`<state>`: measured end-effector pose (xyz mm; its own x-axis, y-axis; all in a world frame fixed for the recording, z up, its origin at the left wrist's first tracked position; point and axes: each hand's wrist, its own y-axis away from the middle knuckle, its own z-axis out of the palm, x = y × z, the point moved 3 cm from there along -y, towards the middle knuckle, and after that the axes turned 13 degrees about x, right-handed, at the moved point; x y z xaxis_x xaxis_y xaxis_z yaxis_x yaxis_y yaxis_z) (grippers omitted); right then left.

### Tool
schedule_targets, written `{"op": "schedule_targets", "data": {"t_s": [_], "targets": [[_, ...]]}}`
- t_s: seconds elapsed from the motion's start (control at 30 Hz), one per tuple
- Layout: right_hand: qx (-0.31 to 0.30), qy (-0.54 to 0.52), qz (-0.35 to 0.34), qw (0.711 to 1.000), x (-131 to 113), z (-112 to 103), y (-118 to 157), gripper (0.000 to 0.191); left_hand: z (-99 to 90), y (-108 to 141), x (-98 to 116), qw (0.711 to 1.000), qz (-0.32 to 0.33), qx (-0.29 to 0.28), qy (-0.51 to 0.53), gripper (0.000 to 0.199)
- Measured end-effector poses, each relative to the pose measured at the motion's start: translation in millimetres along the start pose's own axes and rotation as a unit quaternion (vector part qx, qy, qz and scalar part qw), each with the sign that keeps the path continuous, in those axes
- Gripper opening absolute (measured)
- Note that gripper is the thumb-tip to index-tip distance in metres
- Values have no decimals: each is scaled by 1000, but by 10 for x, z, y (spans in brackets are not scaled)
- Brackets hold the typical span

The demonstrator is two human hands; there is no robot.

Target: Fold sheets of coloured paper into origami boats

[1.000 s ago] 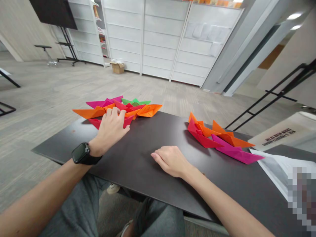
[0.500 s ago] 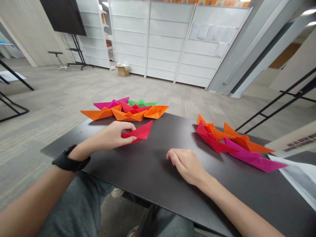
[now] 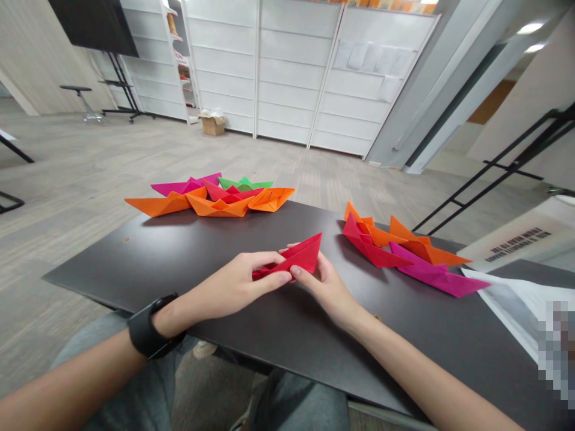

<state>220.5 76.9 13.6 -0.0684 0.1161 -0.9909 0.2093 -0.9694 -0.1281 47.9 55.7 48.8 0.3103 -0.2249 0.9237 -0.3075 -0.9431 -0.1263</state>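
Between both hands, over the middle of the dark table (image 3: 215, 242), is a red paper boat (image 3: 306, 254). My left hand (image 3: 240, 278) grips its left end, which the fingers partly hide. On the right side, my right hand (image 3: 326, 287) pinches the boat with the thumb in front and the fingers behind. Farther back on the left stands a cluster of folded boats, among them an orange boat (image 3: 220, 206), a green boat (image 3: 246, 184) and a magenta boat (image 3: 179, 185). A second group at the right holds a red boat (image 3: 371, 248), orange ones and a magenta boat (image 3: 442, 276).
Papers (image 3: 503, 299) lie on the table's right side, beside a white printed box (image 3: 516, 239). Beyond the table are a black metal frame (image 3: 489, 173), a cardboard box (image 3: 212, 124), white cabinets (image 3: 296, 72), a stool (image 3: 76, 90) and a screen on a stand (image 3: 94, 24).
My left hand has brought the red boat right and nearer to me. My right hand, earlier curled on the table without the boat, now grips it too. The view has shifted slightly right.
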Motion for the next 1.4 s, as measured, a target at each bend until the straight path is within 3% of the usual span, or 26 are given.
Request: {"op": "schedule_targets", "data": {"t_s": [0.13,0.33,0.47,0.6,0.7,0.83,1.0,1.17,1.3,1.4], "targets": [[4,8,-36,999,-65,-31,-5,27,-61,-29,-15,998,-9,21,-60,37],[-13,44,-77,996,-122,-8,17,15,-102,17,-51,998,-30,-37,-41,23],[-1,99,-113,989,-144,0,28,16,-190,40,13,991,7,-59,-121,24],[-32,181,-189,965,-170,11,45,17,-213,78,79,975,67,-70,-199,22],[-55,221,-233,945,-168,-1,45,23,-180,117,110,944,130,-55,-299,21],[-88,256,-260,927,-127,-24,32,37,-178,110,35,905,163,-38,-392,21],[-85,321,-231,915,-62,-54,4,20,-290,53,-103,919,169,9,-355,16],[-68,339,-231,910,-90,-87,-35,29,-355,71,-66,929,192,108,-296,13],[-43,307,-236,921,-96,-98,-57,22,-344,79,-20,906,220,120,-341,13],[-57,277,-273,920,-113,-76,-34,23,-383,48,-41,865,233,111,-431,30]]}}
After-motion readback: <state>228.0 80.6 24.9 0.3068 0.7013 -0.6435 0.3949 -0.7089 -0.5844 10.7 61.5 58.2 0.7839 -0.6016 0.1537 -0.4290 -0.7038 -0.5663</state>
